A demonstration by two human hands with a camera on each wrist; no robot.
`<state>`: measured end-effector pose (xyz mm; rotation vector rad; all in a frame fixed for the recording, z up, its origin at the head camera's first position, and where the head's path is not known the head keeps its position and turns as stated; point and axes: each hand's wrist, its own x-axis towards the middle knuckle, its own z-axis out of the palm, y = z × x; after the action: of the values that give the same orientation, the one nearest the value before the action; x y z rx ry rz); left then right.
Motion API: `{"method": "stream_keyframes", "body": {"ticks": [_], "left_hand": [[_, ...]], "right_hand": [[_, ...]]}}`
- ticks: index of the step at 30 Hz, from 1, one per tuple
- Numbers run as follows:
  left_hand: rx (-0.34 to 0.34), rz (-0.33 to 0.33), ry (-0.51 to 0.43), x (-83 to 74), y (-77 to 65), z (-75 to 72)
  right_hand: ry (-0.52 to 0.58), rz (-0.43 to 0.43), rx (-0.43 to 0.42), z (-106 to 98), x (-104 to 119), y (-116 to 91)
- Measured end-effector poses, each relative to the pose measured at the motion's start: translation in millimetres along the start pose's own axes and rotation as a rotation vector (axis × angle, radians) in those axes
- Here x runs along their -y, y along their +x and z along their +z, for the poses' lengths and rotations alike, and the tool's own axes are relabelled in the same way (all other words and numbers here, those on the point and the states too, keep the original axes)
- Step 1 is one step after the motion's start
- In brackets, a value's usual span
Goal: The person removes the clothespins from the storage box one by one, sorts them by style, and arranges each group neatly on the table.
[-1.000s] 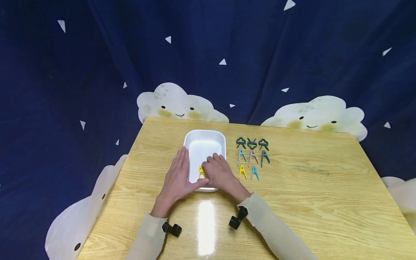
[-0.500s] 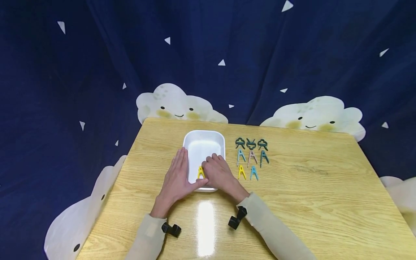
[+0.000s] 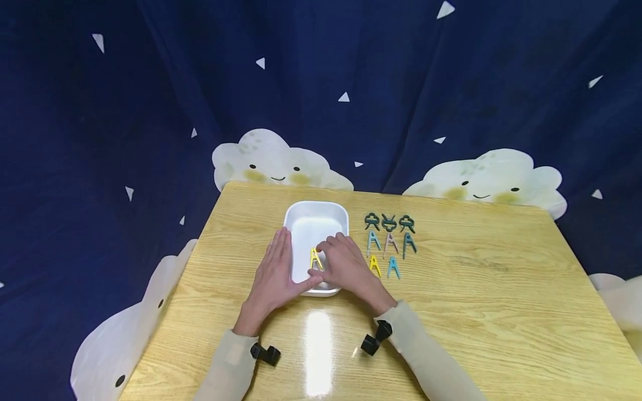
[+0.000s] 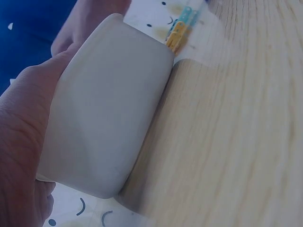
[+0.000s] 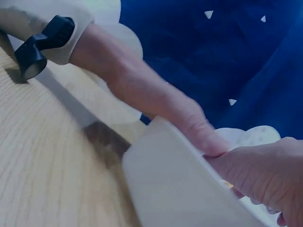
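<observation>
A white plastic tray (image 3: 317, 209) sits on the wooden table with both hands at it. My left hand (image 3: 273, 273) lies along its left wall, fingers straight, the thumb stretched along the near rim. Inside the tray, my right hand (image 3: 346, 264) has curled index finger and thumb around a yellow clothespin (image 3: 315, 258), which points away from me. How firmly the fingertips pinch it is hard to see. From the left wrist view the tray wall (image 4: 104, 109) hides the clothespin. The right hand (image 5: 270, 172) also covers most of the tray's inside in the right wrist view.
Right of the tray lie rows of clips: dark green cloud-shaped clips (image 3: 389, 223) at the back, then light blue, pink (image 3: 390, 244) and dark teal clothespins (image 3: 409, 245). In front are a yellow clothespin (image 3: 374, 266) and a blue clothespin (image 3: 393, 267). A blue curtain hangs behind.
The yellow clothespin in the tray has shifted slightly away from me and to the right, and tilted. My right hand has loosened from a tighter curl, its wrist moving right. The left hand stays put.
</observation>
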<state>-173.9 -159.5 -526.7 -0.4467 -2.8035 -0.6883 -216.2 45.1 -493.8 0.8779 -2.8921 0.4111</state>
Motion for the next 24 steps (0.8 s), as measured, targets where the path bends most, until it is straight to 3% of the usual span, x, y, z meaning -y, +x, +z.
{"method": "stream_keyframes", "body": {"ticks": [5,16,24], "left_hand": [[0.014,-0.019,0.001,0.2,-0.3,0.9],[0.036,-0.043,-0.001,-1.9,1.4,1.7],[0.044,-0.053,-0.012,-1.8,1.0,0.5]], "right_hand": [[0.014,-0.016,-0.022,-13.7,-6.0,-8.4],[0.187,-0.026,-0.150,-34.6,-37.6,-32.2],[0.243,0.039,-0.172,-34.9,-66.4,-49.6]]}}
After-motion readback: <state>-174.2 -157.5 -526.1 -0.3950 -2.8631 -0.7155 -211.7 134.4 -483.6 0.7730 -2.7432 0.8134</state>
